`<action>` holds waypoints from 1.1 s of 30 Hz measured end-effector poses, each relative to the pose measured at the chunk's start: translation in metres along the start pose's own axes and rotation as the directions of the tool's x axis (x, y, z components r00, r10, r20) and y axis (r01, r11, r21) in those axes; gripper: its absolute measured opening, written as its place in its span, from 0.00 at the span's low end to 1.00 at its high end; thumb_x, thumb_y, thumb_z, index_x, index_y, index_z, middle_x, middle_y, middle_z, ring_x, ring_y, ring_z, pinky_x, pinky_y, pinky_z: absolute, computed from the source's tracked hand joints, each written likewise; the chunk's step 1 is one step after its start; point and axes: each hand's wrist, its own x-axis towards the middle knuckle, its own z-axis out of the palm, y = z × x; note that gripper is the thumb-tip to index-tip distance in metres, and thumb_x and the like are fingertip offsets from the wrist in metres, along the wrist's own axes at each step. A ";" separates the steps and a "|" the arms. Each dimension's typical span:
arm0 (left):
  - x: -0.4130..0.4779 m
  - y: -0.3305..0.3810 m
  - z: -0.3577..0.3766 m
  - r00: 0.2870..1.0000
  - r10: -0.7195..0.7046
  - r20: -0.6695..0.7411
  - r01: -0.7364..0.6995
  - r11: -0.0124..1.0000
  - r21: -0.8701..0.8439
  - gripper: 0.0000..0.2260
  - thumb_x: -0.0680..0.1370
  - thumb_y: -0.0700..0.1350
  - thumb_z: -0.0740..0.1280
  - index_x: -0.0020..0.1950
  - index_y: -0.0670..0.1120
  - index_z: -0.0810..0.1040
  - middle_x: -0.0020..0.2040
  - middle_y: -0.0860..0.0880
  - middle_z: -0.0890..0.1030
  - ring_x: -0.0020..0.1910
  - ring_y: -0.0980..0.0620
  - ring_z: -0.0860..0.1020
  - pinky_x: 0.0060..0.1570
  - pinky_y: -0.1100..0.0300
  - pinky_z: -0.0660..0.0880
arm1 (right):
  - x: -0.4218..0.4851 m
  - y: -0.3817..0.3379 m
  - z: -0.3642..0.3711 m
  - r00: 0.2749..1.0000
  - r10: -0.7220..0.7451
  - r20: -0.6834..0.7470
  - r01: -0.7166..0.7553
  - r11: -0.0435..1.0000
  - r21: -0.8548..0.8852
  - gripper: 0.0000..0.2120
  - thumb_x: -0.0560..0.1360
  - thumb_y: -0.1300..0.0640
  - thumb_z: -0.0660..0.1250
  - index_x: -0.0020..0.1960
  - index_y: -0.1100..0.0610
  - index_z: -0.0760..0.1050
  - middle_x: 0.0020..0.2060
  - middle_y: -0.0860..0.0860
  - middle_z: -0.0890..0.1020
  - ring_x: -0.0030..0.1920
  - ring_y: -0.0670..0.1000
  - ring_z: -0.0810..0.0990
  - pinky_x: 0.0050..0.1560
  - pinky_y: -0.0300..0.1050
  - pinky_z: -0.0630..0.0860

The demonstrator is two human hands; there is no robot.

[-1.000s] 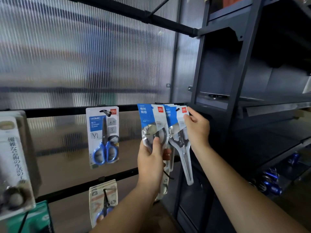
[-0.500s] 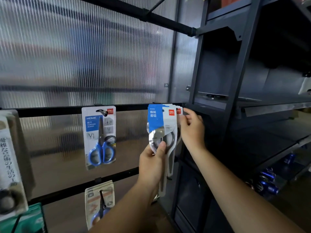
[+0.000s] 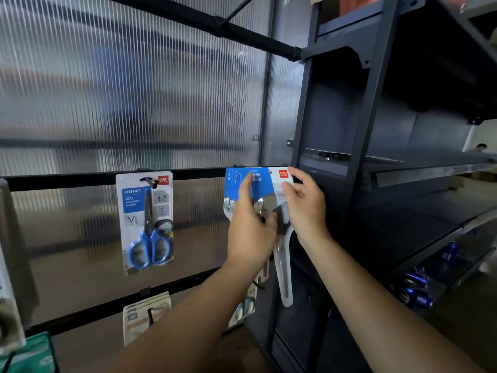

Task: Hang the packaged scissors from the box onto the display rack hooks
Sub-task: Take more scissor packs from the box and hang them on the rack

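A stack of blue-and-white packaged scissors (image 3: 265, 184) is pressed against the black rack rail (image 3: 80, 179) at its right end. My left hand (image 3: 248, 232) grips the front pack, index finger pointing up across the blue card. My right hand (image 3: 304, 208) pinches the packs' right edge just below the red logo. The hook behind the packs is hidden. One long clear blister with silver scissors (image 3: 285, 267) hangs down below my hands. A blue-handled scissors pack (image 3: 146, 222) hangs on a hook to the left.
Ribbed translucent panels back the rack. A dark metal shelving unit (image 3: 376, 135) stands directly to the right. More packs (image 3: 146, 319) hang from a lower rail. Blue cans (image 3: 416, 289) lie low at the right. Other packaged goods (image 3: 10, 292) sit at the far left.
Both hands have brought the packs together and up against the rail. My left hand has slid higher on the front pack, index finger raised. The view has shifted a little.
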 end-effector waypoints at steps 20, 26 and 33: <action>0.019 -0.019 -0.004 0.981 -0.052 0.187 -0.052 0.858 0.511 0.34 0.79 0.45 0.64 0.80 0.51 0.49 0.69 0.44 0.62 0.56 0.42 0.77 0.51 0.52 0.74 | 0.004 0.021 0.016 0.978 0.034 0.205 0.030 0.953 -0.300 0.21 0.77 0.56 0.68 0.70 0.54 0.73 0.57 0.53 0.74 0.57 0.48 0.76 0.53 0.27 0.66; 0.021 -0.035 -0.005 0.981 -0.081 0.179 -0.068 0.715 0.696 0.36 0.80 0.50 0.62 0.79 0.58 0.41 0.72 0.40 0.58 0.66 0.41 0.67 0.57 0.51 0.72 | 0.001 0.022 0.019 0.973 -0.011 0.229 0.103 0.913 -0.395 0.26 0.77 0.55 0.69 0.73 0.54 0.69 0.61 0.54 0.69 0.60 0.49 0.74 0.54 0.24 0.61; -0.007 -0.053 -0.020 0.984 0.009 0.178 -0.150 0.580 0.800 0.37 0.80 0.58 0.60 0.79 0.56 0.38 0.71 0.43 0.58 0.68 0.42 0.63 0.60 0.49 0.72 | -0.052 0.031 0.000 0.925 -0.257 0.280 0.380 0.677 -0.630 0.29 0.75 0.51 0.71 0.73 0.51 0.68 0.68 0.54 0.70 0.67 0.56 0.69 0.63 0.51 0.72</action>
